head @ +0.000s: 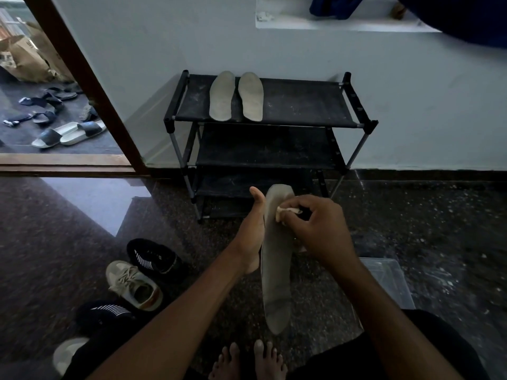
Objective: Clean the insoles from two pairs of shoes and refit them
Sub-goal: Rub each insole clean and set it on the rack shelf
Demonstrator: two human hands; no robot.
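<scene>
Your left hand [251, 231] holds the long grey insole [275, 270] up by its side above the floor while your right hand [321, 229] pinches a small cloth [285, 212] on it, and since it looks light and bendy, hold its middle.

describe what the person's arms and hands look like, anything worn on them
Both forearms are bare as far as the frame shows: no sleeves, watch or bands in view. The left hand and right hand wear no gloves, and no rings are visible on the fingers that show. Dim light hides finer detail.
</scene>
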